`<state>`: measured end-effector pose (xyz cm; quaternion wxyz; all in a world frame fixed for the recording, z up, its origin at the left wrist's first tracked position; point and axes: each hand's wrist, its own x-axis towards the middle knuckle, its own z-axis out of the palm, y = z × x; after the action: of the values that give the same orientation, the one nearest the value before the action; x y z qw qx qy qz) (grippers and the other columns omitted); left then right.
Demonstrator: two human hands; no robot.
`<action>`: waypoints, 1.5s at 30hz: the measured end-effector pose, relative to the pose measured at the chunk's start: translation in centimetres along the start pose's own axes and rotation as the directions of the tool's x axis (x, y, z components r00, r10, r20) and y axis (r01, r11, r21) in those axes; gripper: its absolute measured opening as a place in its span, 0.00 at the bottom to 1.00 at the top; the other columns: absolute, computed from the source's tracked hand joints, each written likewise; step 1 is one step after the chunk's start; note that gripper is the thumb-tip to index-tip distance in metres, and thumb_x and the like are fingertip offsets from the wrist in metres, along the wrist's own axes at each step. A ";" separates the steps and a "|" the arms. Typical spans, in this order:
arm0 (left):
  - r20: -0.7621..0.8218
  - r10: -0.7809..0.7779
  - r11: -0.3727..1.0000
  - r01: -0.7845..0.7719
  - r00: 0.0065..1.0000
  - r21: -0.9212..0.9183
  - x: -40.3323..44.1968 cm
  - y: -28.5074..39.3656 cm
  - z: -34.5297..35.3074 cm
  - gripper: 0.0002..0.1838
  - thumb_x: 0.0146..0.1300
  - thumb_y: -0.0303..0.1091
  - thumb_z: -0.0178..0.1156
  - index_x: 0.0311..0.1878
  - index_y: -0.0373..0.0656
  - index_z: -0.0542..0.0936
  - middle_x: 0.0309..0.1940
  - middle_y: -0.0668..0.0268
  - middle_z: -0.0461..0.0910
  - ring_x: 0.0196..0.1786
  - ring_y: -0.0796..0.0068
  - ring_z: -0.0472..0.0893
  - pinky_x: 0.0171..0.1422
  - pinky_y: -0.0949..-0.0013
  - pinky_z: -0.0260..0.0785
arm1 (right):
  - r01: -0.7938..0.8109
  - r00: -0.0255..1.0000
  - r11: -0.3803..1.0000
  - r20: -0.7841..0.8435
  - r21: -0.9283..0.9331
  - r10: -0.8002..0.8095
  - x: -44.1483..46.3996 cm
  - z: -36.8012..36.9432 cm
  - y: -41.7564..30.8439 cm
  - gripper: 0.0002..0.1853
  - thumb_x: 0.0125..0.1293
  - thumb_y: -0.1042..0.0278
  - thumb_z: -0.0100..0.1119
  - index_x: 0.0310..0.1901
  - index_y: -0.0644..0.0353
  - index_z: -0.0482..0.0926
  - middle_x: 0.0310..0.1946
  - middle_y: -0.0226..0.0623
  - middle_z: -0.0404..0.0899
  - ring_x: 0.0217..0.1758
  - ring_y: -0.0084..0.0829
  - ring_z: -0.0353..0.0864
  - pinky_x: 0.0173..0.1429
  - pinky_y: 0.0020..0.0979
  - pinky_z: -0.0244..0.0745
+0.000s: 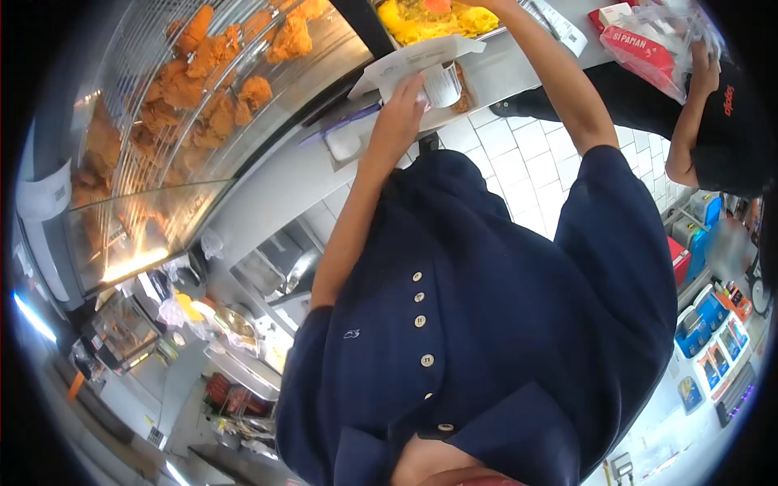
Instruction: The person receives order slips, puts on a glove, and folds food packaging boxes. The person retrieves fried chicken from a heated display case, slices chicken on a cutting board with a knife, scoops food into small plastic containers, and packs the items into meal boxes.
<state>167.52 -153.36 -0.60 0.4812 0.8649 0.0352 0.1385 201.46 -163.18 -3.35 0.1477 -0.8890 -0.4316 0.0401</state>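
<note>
My left hand (400,115) is closed on a white food wrapper paper (405,71), its fingers pressed against the near side. A curved white printed label or cup-like piece (442,86) shows beside the fingertips. My right hand (485,3) reaches over a metal tray of yellow food (413,26), perhaps rice; the top edge of the view cuts the hand off. By it is a small orange-red thing (438,5), and whether my fingers hold it is hidden. Under the paper, a container with brown bits (464,91) partly shows.
Fried chicken (212,66) lies on wire racks inside a glass warmer at the left. At upper right a co-worker's hand (705,68) holds a plastic bag with a red box (640,50). A printed sheet (559,26) lies on the metal counter (506,71). White floor tiles (519,166) are below.
</note>
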 end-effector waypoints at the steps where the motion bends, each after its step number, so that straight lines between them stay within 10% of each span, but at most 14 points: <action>1: 0.003 0.027 1.000 -0.027 1.000 0.001 1.9 -1.5 0.8 0.12 0.64 0.27 0.61 0.50 0.37 0.80 0.43 0.52 0.81 0.46 0.46 0.81 0.48 0.58 0.75 | 0.130 0.987 0.990 -0.100 0.057 -0.124 -0.7 -1.2 0.1 0.11 0.52 0.61 0.70 0.34 0.59 0.87 0.30 0.47 0.85 0.36 0.48 0.84 0.45 0.48 0.78; 3: 0.246 0.007 0.918 -0.104 0.969 0.382 4.2 -4.3 2.4 0.13 0.63 0.28 0.63 0.49 0.35 0.82 0.42 0.51 0.83 0.46 0.46 0.83 0.49 0.57 0.76 | 0.265 0.925 0.960 -0.305 0.093 -0.226 -1.9 -1.7 1.0 0.10 0.53 0.64 0.68 0.34 0.59 0.87 0.31 0.45 0.85 0.35 0.47 0.83 0.45 0.46 0.77; 8: 0.470 -0.139 0.990 0.110 0.872 0.087 6.0 -4.3 0.3 0.11 0.62 0.28 0.65 0.45 0.34 0.80 0.29 0.54 0.84 0.28 0.62 0.84 0.36 0.60 0.76 | -0.021 0.979 0.930 -0.183 0.366 0.094 -5.3 -2.2 3.3 0.10 0.55 0.65 0.67 0.38 0.58 0.88 0.35 0.47 0.86 0.35 0.44 0.84 0.46 0.44 0.78; 10: 0.389 -0.238 0.971 0.225 0.890 0.080 5.3 -0.9 -1.8 0.08 0.62 0.29 0.64 0.42 0.36 0.80 0.29 0.55 0.83 0.28 0.59 0.84 0.34 0.62 0.75 | -0.001 0.975 0.617 -0.136 0.787 0.175 -6.0 -3.8 2.6 0.35 0.59 0.65 0.66 0.71 0.51 0.71 0.37 0.46 0.87 0.36 0.44 0.86 0.49 0.47 0.81; 12: 0.352 -0.017 0.982 -0.050 0.936 0.181 3.2 -3.3 -1.6 0.14 0.61 0.31 0.65 0.48 0.36 0.80 0.31 0.53 0.84 0.35 0.56 0.84 0.42 0.57 0.76 | -0.130 0.972 0.579 -0.010 0.805 0.233 -7.0 -3.0 2.7 0.11 0.69 0.66 0.62 0.40 0.67 0.82 0.35 0.38 0.88 0.32 0.27 0.87 0.39 0.29 0.81; 15: 0.291 -0.220 0.746 -0.032 0.931 0.665 2.3 -0.1 -0.5 0.21 0.59 0.35 0.66 0.55 0.39 0.79 0.41 0.54 0.83 0.45 0.56 0.82 0.49 0.55 0.75 | -0.178 0.983 0.837 0.050 0.517 0.178 -6.4 -0.7 3.8 0.10 0.66 0.73 0.56 0.43 0.66 0.84 0.34 0.36 0.88 0.31 0.28 0.90 0.38 0.28 0.80; 19: 0.012 0.272 0.817 -0.237 0.962 0.526 2.7 3.1 -0.6 0.32 0.59 0.41 0.67 0.66 0.44 0.74 0.57 0.55 0.75 0.63 0.54 0.71 0.69 0.50 0.62 | 0.022 1.000 0.807 -0.001 0.591 -0.027 -6.5 -1.9 -0.7 0.12 0.65 0.79 0.56 0.48 0.64 0.84 0.37 0.41 0.87 0.33 0.32 0.88 0.42 0.32 0.80; 24: -0.051 0.233 0.849 -0.178 0.971 0.497 4.4 3.2 -0.9 0.29 0.62 0.45 0.65 0.65 0.44 0.74 0.53 0.55 0.78 0.59 0.59 0.76 0.65 0.52 0.66 | 0.535 0.844 0.827 -0.062 0.176 -0.533 -4.7 -0.7 -2.8 0.16 0.60 0.79 0.55 0.49 0.60 0.84 0.40 0.42 0.86 0.40 0.42 0.86 0.42 0.37 0.80; 26: 0.129 0.048 0.880 -0.103 0.990 0.464 3.7 2.2 0.0 0.25 0.65 0.44 0.63 0.60 0.41 0.75 0.47 0.56 0.79 0.49 0.58 0.81 0.56 0.50 0.72 | 0.682 0.720 0.731 0.149 0.028 -0.678 -4.2 -0.3 -2.9 0.16 0.58 0.79 0.54 0.47 0.59 0.82 0.38 0.44 0.84 0.43 0.47 0.84 0.42 0.42 0.79; 30: 0.076 -0.070 0.948 0.043 0.995 0.315 3.8 -0.1 2.4 0.15 0.65 0.35 0.60 0.52 0.38 0.76 0.41 0.54 0.77 0.38 0.47 0.83 0.46 0.48 0.75 | 0.554 0.797 0.832 0.301 -0.018 -0.524 -4.2 -0.4 -5.3 0.11 0.60 0.81 0.52 0.43 0.65 0.80 0.37 0.49 0.84 0.42 0.52 0.84 0.44 0.48 0.79; 35: 0.159 -0.068 0.860 -0.023 0.985 0.510 4.2 -2.6 4.9 0.30 0.61 0.36 0.59 0.65 0.31 0.71 0.67 0.47 0.70 0.73 0.51 0.64 0.70 0.47 0.63 | 0.401 0.876 0.914 0.318 -0.062 -0.362 -3.8 1.3 -7.1 0.08 0.58 0.78 0.54 0.37 0.67 0.82 0.32 0.56 0.83 0.39 0.55 0.85 0.44 0.49 0.79; 45: 0.334 -0.307 0.860 0.109 0.891 0.499 5.1 -3.7 5.8 0.48 0.63 0.55 0.53 0.76 0.26 0.54 0.78 0.40 0.51 0.82 0.48 0.49 0.81 0.47 0.49 | 0.146 0.986 0.988 0.078 0.044 -0.149 0.9 5.4 -7.6 0.15 0.64 0.61 0.58 0.33 0.68 0.84 0.32 0.59 0.83 0.38 0.59 0.84 0.45 0.52 0.79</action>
<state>174.23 -155.14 -5.60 0.2676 0.9553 0.0630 -0.1090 195.20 -156.85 -6.14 0.1496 -0.8492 -0.5010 0.0734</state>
